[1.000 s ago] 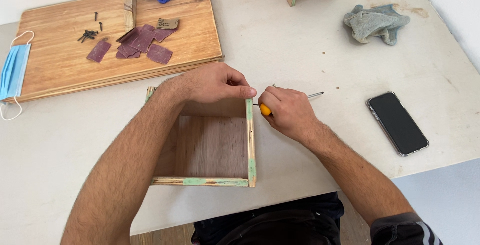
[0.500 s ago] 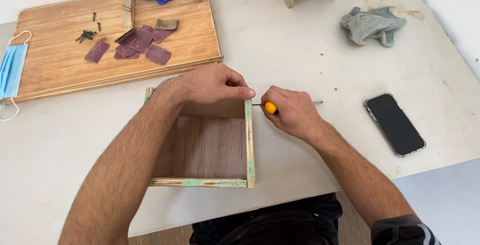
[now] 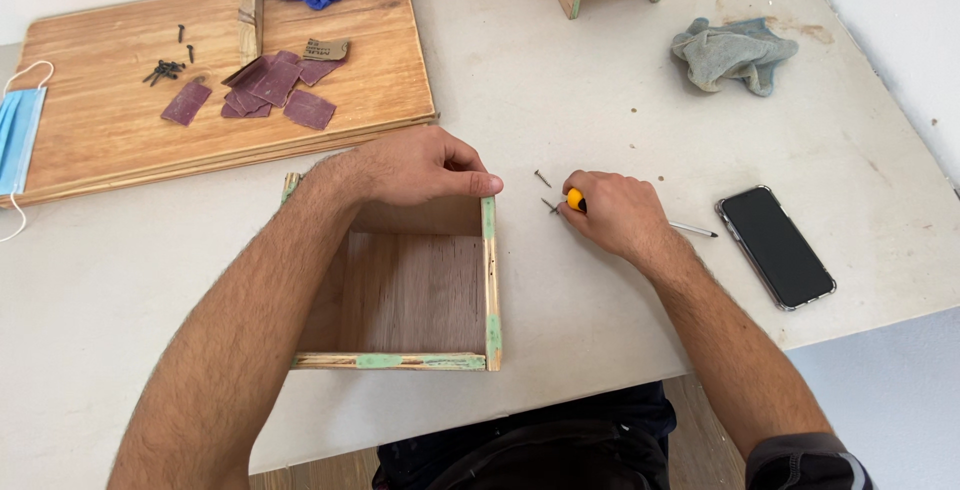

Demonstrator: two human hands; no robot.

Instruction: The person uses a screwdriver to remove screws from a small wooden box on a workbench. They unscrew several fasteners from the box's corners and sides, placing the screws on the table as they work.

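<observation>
My left hand (image 3: 415, 165) pins the wooden box (image 3: 420, 290) steady; my right hand (image 3: 615, 215) clenches the screwdriver (image 3: 600, 208) beside loose screws (image 3: 545, 190).

left hand (image 3: 420, 168) gripping wooden box (image 3: 400, 290) top edge; right hand (image 3: 615, 215) holding screwdriver (image 3: 576, 200), touching a screw (image 3: 550, 206) on table (image 3: 600, 100).

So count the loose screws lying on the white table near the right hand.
2: one screw lies just above the right hand, another screw at its fingertips. The hand may hide more.
</observation>
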